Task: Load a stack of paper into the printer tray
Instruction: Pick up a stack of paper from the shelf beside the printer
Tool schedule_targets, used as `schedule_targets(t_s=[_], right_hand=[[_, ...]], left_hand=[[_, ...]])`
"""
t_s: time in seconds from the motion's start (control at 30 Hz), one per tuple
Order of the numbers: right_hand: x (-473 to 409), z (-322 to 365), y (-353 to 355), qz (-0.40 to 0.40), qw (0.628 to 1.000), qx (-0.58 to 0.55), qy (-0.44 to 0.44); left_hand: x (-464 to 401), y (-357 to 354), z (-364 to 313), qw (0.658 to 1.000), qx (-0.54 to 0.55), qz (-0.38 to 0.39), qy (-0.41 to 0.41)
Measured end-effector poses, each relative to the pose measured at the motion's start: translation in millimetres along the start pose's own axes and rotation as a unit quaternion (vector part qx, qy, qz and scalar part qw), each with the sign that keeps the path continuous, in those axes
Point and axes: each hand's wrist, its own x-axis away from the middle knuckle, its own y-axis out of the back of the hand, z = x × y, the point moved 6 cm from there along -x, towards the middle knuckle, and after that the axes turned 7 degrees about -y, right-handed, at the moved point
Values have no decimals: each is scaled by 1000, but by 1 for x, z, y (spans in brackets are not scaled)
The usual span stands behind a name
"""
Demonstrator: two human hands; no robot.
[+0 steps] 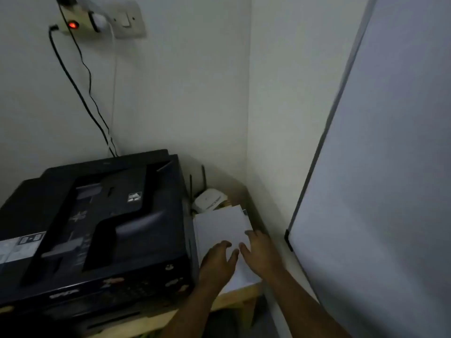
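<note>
Paper lies in the narrow gap between printer and wall, near the desk edge; a router sits behind it and a whiteboard leans close on the right. My left hand and right hand rest on the stack, fingers spread, gripping nothing.

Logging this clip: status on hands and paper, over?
Both hands, left and right, flat on paper stack beside printer. Stack not lifted, not loaded. Router behind, nothing blocking.
</note>
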Motion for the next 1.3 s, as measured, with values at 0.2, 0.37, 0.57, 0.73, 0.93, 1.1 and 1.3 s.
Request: schedule_targets(t_s=[0.2, 0.37, 0.57, 0.73, 0.93, 1.1, 1.3], right_hand=[[-22, -26, -53, 11, 1000, -5, -28], [-46, -52, -72, -26, 992, -77, -94], [-72, -76, -95, -81, 980, -117, -137], [-75, -81, -111, -93, 974, -138, -151], [-75, -74, -112, -131, 966, -149, -165], [-82, -72, -118, -79, 974, -112, -180], [-79, -68, -115, -99, 976, -61, -185]], left_hand=[[-19, -36, 60, 997, 6, -44, 56], [-41, -35, 81, 980, 67, -159, 95], [-62, -59, 111, 981, -9, -180, 65], [-64, -71, 121, 981, -40, -176, 70], [-62, -74, 124, 979, -92, -173, 63], [-62, -73, 123, 978, -111, -168, 55], [-61, -73, 122, 979, -115, -162, 55]])
